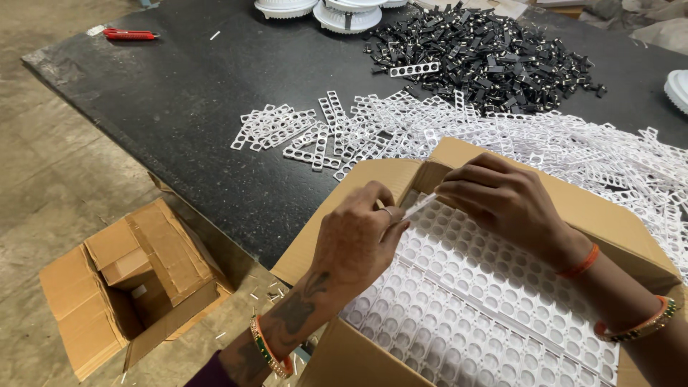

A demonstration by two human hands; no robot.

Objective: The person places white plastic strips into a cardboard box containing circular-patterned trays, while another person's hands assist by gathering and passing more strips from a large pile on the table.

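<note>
The left hand [358, 233] and right hand [502, 201] are both closed in a pinch on one thin white strip [418, 207], which spans the gap between them, the left at its lower end, the right at its upper. The strip sits just above the layered white perforated strips [473, 301] filling the open cardboard box [609, 215]. Beyond the box, loose white strips [401, 129] and a heap of black clips [487, 57] lie on the dark table [201, 107]. A second, smaller cardboard box [129, 287] stands on the floor to the left.
</note>
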